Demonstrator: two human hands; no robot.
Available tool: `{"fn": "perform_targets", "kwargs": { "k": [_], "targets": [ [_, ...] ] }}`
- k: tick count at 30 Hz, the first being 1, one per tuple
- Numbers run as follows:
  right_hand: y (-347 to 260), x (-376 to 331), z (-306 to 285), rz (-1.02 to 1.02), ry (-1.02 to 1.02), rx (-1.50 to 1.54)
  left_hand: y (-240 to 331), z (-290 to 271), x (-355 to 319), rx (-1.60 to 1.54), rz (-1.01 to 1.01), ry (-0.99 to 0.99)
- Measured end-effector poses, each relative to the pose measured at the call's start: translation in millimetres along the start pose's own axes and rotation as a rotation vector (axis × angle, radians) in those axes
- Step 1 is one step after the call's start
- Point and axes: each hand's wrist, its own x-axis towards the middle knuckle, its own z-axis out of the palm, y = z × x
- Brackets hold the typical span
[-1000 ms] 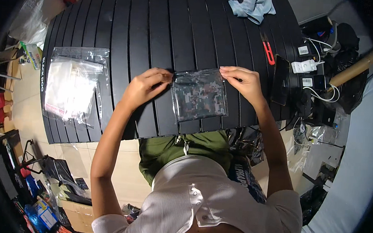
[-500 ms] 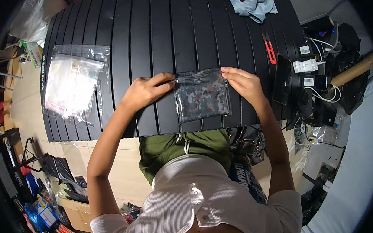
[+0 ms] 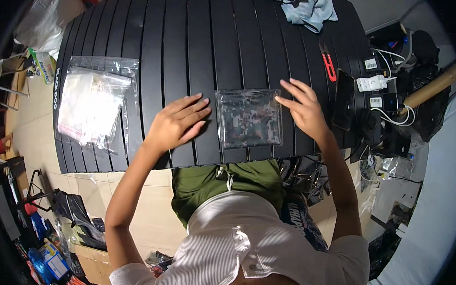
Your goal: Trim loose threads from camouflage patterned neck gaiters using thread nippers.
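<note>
A clear plastic zip bag with a camouflage-patterned item inside lies flat on the black slatted table, near its front edge. My left hand rests flat on the slats just left of the bag, fingers spread, fingertips close to its left edge. To the right of the bag is my right hand, fingers apart, its fingertips at the bag's upper right corner. Neither hand grips anything.
A pile of clear plastic bags lies at the table's left end. A bluish cloth sits at the far edge. A red-handled tool and a dark phone lie at the right, with chargers and cables beyond.
Both hands have let go of the bag's top edge. The bag now lies flat, and the hands have moved apart to either side of it.
</note>
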Motion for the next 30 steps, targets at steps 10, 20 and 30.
{"fn": "perform_targets", "kwargs": {
  "k": [10,20,30],
  "targets": [
    [-33,45,18,0.457,0.021,0.322,31,41,52,-0.031,-0.578,0.181],
    [-1,25,0,0.353,-0.113,0.572,-3,3,36,-0.310,-0.424,-0.101],
    [-11,23,-72,0.079,0.016,0.985,22,-68,26,-0.905,-0.167,-0.122]
  ]
}}
